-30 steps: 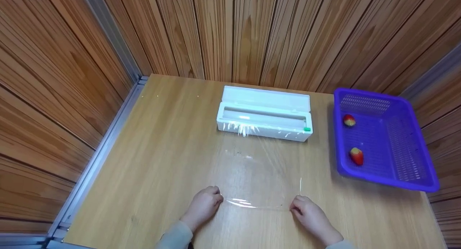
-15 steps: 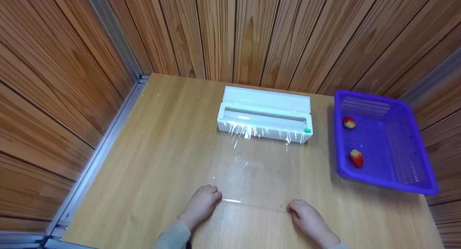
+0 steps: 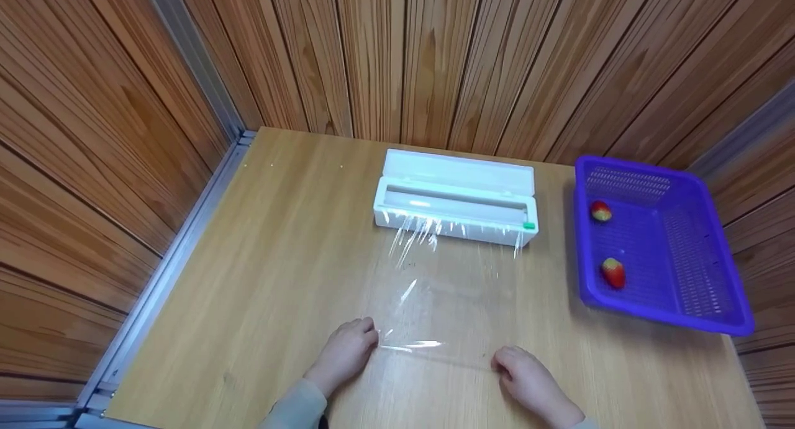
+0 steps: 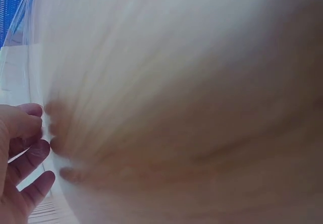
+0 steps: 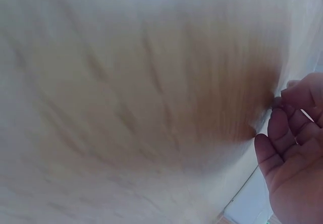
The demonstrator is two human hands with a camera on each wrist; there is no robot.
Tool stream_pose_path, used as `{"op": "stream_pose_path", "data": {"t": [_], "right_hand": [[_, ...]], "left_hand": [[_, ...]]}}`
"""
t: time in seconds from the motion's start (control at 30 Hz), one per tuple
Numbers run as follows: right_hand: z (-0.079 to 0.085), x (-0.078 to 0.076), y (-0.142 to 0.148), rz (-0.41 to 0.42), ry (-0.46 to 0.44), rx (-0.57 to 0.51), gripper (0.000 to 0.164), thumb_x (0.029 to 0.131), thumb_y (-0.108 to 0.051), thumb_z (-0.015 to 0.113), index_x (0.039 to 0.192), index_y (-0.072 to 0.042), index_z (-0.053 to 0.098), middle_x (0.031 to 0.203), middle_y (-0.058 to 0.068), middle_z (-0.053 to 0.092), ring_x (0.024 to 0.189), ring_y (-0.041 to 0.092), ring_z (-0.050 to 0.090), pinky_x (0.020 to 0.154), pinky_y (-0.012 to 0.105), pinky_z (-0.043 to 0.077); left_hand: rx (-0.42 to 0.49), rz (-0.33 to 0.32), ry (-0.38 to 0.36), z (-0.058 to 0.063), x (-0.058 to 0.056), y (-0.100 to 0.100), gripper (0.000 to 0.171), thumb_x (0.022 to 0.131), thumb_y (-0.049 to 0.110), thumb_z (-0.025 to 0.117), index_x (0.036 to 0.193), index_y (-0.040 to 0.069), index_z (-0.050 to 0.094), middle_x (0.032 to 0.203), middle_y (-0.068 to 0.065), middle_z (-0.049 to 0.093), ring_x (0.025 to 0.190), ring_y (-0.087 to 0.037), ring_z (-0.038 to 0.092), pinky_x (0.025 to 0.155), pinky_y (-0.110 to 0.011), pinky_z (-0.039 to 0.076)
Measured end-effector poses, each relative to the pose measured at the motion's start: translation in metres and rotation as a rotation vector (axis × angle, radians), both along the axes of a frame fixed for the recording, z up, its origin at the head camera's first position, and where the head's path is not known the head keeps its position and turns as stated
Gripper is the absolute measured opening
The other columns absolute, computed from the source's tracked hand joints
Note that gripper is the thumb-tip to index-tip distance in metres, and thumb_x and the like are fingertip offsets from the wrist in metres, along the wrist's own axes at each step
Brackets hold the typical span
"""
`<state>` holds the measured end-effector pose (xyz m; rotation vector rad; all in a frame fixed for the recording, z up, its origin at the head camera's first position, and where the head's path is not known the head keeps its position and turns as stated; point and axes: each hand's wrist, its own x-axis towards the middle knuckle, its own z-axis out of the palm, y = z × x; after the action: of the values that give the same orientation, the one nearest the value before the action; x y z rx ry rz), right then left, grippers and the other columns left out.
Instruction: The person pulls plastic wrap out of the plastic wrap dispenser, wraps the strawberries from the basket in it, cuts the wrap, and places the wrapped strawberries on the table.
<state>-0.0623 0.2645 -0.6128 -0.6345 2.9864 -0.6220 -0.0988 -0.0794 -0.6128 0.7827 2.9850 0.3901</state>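
Observation:
A sheet of clear plastic wrap [image 3: 447,311] stretches over the wooden table from a white dispenser box [image 3: 456,227] whose lid stands raised at the back. Inside the box lies the roll [image 3: 453,207]. My left hand [image 3: 346,352] pinches the near left corner of the film; in the left wrist view the left hand [image 4: 22,158] has its thumb and forefinger together at the film. At the near right corner, my right hand [image 3: 528,376] pinches the film too. The right wrist view has that hand [image 5: 298,143] with thumb against curled fingers.
To the right stands a purple plastic basket [image 3: 671,320] holding two strawberries, one [image 3: 600,210] farther back and one [image 3: 613,273] nearer. Wood-plank walls [image 3: 435,63] rise behind and at both sides. A metal rail [image 3: 186,236] runs along the table's left edge.
Both hands keep hold of the film's corners. The right hand has shifted slightly left and nearer, the left hand slightly left. Bright creases below the box have lengthened and spread.

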Motion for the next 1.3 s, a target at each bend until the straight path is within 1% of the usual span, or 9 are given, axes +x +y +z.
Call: {"op": "stream_pose_path", "data": {"t": [0.13, 0.3, 0.5, 0.63, 0.8, 0.93, 1.07, 1.2, 1.3], "right_hand": [[0.001, 0.0, 0.0, -0.006, -0.03, 0.014, 0.022, 0.064, 0.004, 0.057, 0.069, -0.017, 0.053, 0.068, -0.013, 0.047, 0.065, 0.002, 0.04, 0.057, 0.022, 0.037], [0.004, 0.0, -0.001, -0.009, -0.065, 0.017, 0.021, 0.064, 0.004, 0.057, 0.069, -0.017, 0.053, 0.068, -0.013, 0.046, 0.064, 0.003, 0.039, 0.057, 0.022, 0.036], [0.005, 0.001, -0.001, -0.007, -0.091, 0.039, 0.011, 0.075, -0.011, 0.06, 0.071, -0.019, 0.054, 0.068, -0.015, 0.047, 0.065, 0.0, 0.04, 0.057, 0.022, 0.036], [0.004, 0.002, -0.001, -0.022, -0.115, 0.05, 0.007, 0.08, -0.02, 0.06, 0.074, -0.02, 0.056, 0.07, -0.015, 0.049, 0.067, -0.001, 0.042, 0.06, 0.024, 0.039], [0.005, 0.002, -0.005, -0.055, -0.134, 0.056, 0.008, 0.081, -0.02, 0.059, 0.074, -0.02, 0.056, 0.07, -0.016, 0.05, 0.066, -0.001, 0.042, 0.061, 0.025, 0.039], [0.005, 0.002, -0.008, -0.097, -0.145, 0.069, 0.009, 0.081, -0.02, 0.058, 0.073, -0.022, 0.055, 0.07, -0.016, 0.049, 0.065, -0.001, 0.041, 0.06, 0.024, 0.038], [0.003, 0.002, -0.009, -0.123, -0.108, 0.068, 0.011, 0.08, -0.018, 0.06, 0.071, -0.022, 0.054, 0.067, -0.016, 0.048, 0.062, -0.001, 0.04, 0.058, 0.022, 0.036], [-0.001, 0.002, -0.009, -0.124, -0.048, 0.061, 0.015, 0.076, -0.014, 0.062, 0.069, -0.022, 0.052, 0.063, -0.017, 0.044, 0.059, -0.001, 0.037, 0.056, 0.02, 0.033], [-0.003, 0.002, -0.009, -0.119, -0.029, 0.059, 0.016, 0.075, -0.013, 0.063, 0.069, -0.022, 0.051, 0.062, -0.017, 0.042, 0.059, -0.001, 0.036, 0.056, 0.02, 0.033]], "left_hand": [[-0.022, -0.011, -0.002, 0.0, 0.0, 0.0, 0.011, 0.085, 0.019, 0.052, 0.084, 0.017, 0.062, 0.081, 0.006, 0.052, 0.07, -0.009, 0.046, 0.067, -0.029, 0.044], [-0.046, -0.017, -0.04, 0.001, 0.001, 0.0, 0.009, 0.084, 0.021, 0.053, 0.086, 0.021, 0.062, 0.08, 0.007, 0.055, 0.074, -0.011, 0.047, 0.07, -0.033, 0.043], [-0.059, -0.011, -0.04, 0.003, 0.002, 0.001, 0.01, 0.083, 0.027, 0.053, 0.086, 0.023, 0.061, 0.08, 0.007, 0.056, 0.075, -0.012, 0.049, 0.068, -0.036, 0.042], [-0.067, 0.028, -0.012, 0.003, 0.004, 0.004, 0.017, 0.085, 0.034, 0.049, 0.081, 0.022, 0.06, 0.075, 0.007, 0.056, 0.071, -0.013, 0.049, 0.066, -0.036, 0.041], [-0.096, 0.102, 0.022, 0.003, 0.005, 0.011, 0.019, 0.084, 0.033, 0.052, 0.076, 0.017, 0.06, 0.073, 0.003, 0.056, 0.071, -0.016, 0.052, 0.07, -0.041, 0.044], [-0.122, 0.143, 0.018, 0.002, 0.005, 0.014, 0.018, 0.083, 0.031, 0.054, 0.079, 0.015, 0.061, 0.076, 0.0, 0.057, 0.074, -0.018, 0.054, 0.072, -0.043, 0.046], [-0.119, 0.166, -0.012, 0.001, 0.006, 0.015, 0.017, 0.083, 0.029, 0.054, 0.081, 0.014, 0.06, 0.079, -0.001, 0.056, 0.077, -0.02, 0.053, 0.073, -0.043, 0.045], [-0.109, 0.182, -0.055, 0.002, 0.006, 0.016, 0.017, 0.085, 0.03, 0.05, 0.087, 0.014, 0.057, 0.084, -0.002, 0.056, 0.081, -0.021, 0.054, 0.076, -0.044, 0.045], [-0.116, 0.174, -0.07, 0.003, 0.005, 0.017, 0.018, 0.089, 0.03, 0.045, 0.093, 0.015, 0.055, 0.087, -0.001, 0.053, 0.081, -0.018, 0.051, 0.074, -0.039, 0.044]]}}
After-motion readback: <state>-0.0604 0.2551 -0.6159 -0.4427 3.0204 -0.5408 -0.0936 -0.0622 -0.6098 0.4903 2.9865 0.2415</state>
